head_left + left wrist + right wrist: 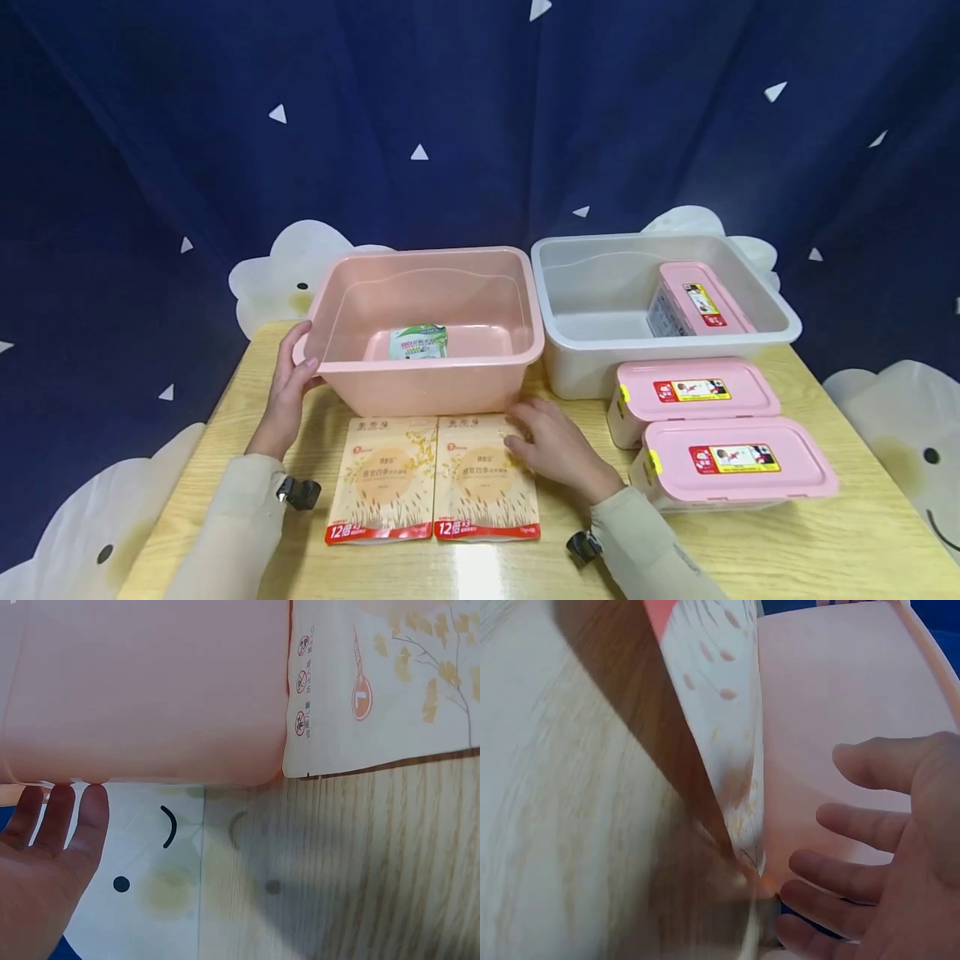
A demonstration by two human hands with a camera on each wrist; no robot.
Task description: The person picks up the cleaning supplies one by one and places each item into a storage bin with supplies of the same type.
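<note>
In the head view my left hand (pixel 285 392) holds the front left corner of a pink plastic basin (pixel 427 387), thumb on the rim. Fingertips touch the outer wall under the rim in the left wrist view. A small green and white packet (pixel 418 342) lies inside the basin. Two beige printed pouches, a left one (pixel 382 479) and a right one (pixel 487 479), lie side by side in front of it. Over the right pouch's upper right corner is my right hand (pixel 555 442), fingers loosely spread in the right wrist view, close to the basin's wall, with nothing gripped.
Right of the basin stands a white basin (pixel 592 367) with a pink-lidded box (pixel 708 300) inside. Two more pink-lidded boxes, a rear one (pixel 697 392) and a front one (pixel 742 462), sit before it on the wooden table (pixel 570 567). A dark blue curtain (pixel 450 83) hangs behind.
</note>
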